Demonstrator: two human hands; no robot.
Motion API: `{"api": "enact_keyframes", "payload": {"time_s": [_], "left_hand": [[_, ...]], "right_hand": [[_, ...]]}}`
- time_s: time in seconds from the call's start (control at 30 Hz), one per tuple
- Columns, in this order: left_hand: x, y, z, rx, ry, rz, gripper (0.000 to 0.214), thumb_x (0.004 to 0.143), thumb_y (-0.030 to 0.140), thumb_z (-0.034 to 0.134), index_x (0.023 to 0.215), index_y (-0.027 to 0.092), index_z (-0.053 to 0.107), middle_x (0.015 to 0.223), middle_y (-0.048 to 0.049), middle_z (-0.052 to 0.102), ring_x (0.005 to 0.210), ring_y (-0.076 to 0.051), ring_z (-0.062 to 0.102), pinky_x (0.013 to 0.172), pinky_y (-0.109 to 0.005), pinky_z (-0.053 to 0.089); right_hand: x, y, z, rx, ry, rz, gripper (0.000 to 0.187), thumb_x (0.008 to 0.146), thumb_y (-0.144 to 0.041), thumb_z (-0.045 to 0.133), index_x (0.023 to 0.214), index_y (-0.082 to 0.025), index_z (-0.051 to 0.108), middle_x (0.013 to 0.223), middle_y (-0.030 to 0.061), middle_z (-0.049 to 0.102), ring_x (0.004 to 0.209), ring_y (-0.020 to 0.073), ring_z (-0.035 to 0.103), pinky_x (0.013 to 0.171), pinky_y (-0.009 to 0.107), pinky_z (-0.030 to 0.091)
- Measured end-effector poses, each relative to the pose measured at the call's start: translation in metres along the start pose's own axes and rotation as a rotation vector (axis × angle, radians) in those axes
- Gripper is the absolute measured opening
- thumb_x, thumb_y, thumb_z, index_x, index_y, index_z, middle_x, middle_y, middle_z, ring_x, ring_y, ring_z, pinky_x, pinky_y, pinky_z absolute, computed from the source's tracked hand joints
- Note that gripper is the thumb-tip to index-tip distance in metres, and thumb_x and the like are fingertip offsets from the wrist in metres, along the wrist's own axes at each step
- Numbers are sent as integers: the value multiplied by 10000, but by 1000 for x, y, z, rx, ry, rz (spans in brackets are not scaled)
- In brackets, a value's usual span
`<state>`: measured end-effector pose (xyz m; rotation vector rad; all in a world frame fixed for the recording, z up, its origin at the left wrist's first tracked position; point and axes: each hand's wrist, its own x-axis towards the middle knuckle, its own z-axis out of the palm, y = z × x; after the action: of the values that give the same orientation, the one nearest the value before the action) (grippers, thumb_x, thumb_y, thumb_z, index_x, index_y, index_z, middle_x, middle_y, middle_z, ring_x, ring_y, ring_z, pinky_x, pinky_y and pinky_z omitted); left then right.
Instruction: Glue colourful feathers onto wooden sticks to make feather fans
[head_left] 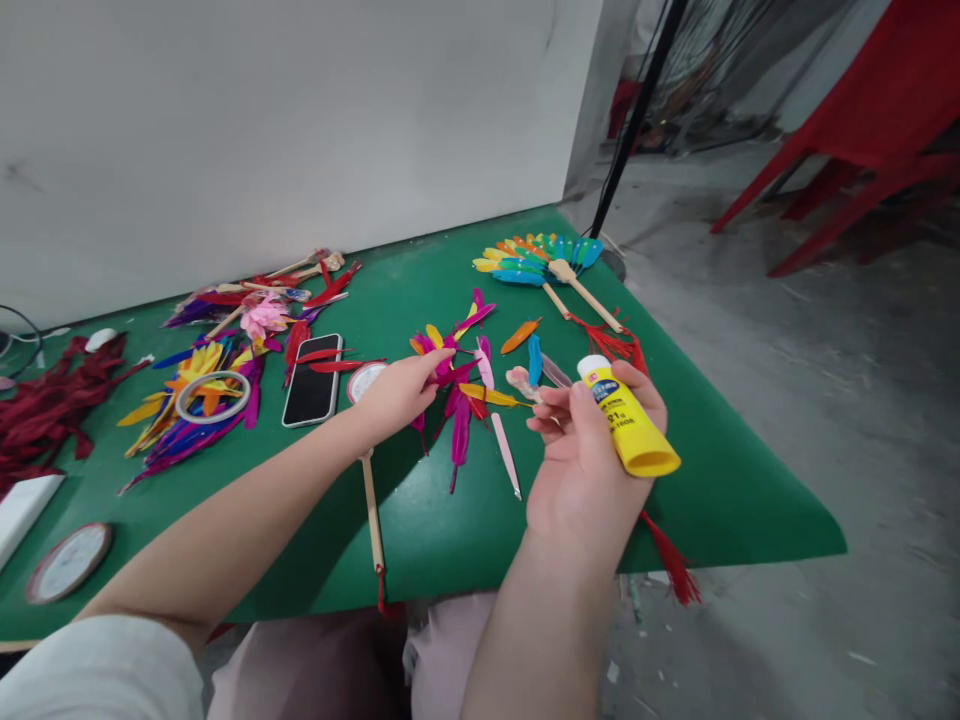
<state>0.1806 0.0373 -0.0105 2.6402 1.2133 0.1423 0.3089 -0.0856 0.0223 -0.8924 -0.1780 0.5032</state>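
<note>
From afar I have the right hand (574,455) wrapped round the yellow tube (630,425), well right of the phone (311,395), cap up, perhaps against drips; the left hand (396,395) touches magenta feathers (459,430) nearer the phone, grip hidden, can't tell!

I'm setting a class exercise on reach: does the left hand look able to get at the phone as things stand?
Probably yes: the phone lies screen up near the left hand, its lower part uncovered; red feathers across its upper part look like only a light obstacle.
</note>
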Motion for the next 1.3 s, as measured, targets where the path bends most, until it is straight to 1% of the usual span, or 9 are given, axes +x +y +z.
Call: {"api": "enact_keyframes", "payload": {"time_s": [0.17, 0.3, 0.47, 0.6, 0.73, 0.8, 0.87, 1.07, 1.3], "left_hand": [[3, -4, -5, -643, -6, -105, 480, 757, 206, 591, 1221, 206, 469, 740, 12, 627, 653, -102, 604, 617, -216, 495], [13, 0, -9, -869, -40, -234, 437, 757, 167, 592, 1182, 162, 492, 649, 18, 616, 558, -86, 595, 595, -236, 528], [30, 22, -13, -827, -46, -250, 388, 805, 143, 535, 1188, 138, 474, 682, -2, 625, 616, -102, 638, 625, -242, 547], [44, 39, -9, -689, -86, -208, 391, 806, 158, 548, 1193, 162, 495, 734, -20, 662, 692, -129, 656, 678, -262, 538], [52, 44, -5, -430, 39, -216, 374, 804, 185, 534, 1178, 169, 528, 917, -83, 663, 964, -230, 607, 895, -413, 447], [53, 45, -1, -332, 78, -222, 417, 800, 258, 551, 1202, 154, 511, 954, -114, 652, 1031, -291, 569, 924, -486, 399], [55, 47, 5, -277, 72, -209, 514, 755, 307, 611, 1228, 149, 488, 941, -123, 655, 1014, -322, 572, 898, -508, 403], [63, 47, 16, -309, 61, -172, 574, 737, 179, 604, 1283, 171, 429, 852, -65, 659, 878, -238, 618, 829, -398, 458], [71, 39, 0, -488, 60, -204, 427, 799, 242, 577, 1199, 108, 506, 688, -29, 633, 584, -126, 590, 591, -262, 489]], "right_hand": [[0, -1, 0, -5, -10, 1, 308, 665, -169, 644, 938, -219, 511, 545, -68, 643, 516, 118, 634, 443, 193, 460], [-1, -1, 0, 4, -23, 4, 308, 668, -165, 638, 941, -214, 504, 534, -69, 639, 538, 117, 639, 441, 180, 453], [-2, 0, 2, 2, -42, 13, 309, 674, -172, 637, 948, -218, 502, 542, -71, 640, 531, 112, 632, 455, 186, 458], [0, 3, 1, -3, -31, 8, 323, 656, -170, 640, 945, -228, 509, 544, -70, 643, 470, 111, 606, 428, 195, 455], [2, 2, -1, 5, -46, 6, 325, 649, -173, 645, 936, -225, 500, 530, -68, 643, 442, 101, 586, 414, 182, 443], [2, 0, -1, 12, -46, 7, 322, 654, -171, 643, 937, -220, 496, 522, -69, 638, 454, 100, 592, 416, 174, 440], [1, -2, 0, 12, -45, 22, 323, 662, -165, 639, 946, -216, 492, 533, -72, 638, 458, 94, 594, 431, 175, 448], [0, -6, -1, 2, -40, 48, 322, 678, -167, 630, 961, -220, 486, 548, -81, 629, 458, 106, 603, 425, 192, 444], [4, -8, -4, 6, -33, 65, 318, 677, -162, 623, 957, -225, 486, 542, -87, 616, 448, 101, 587, 429, 197, 436]]}}
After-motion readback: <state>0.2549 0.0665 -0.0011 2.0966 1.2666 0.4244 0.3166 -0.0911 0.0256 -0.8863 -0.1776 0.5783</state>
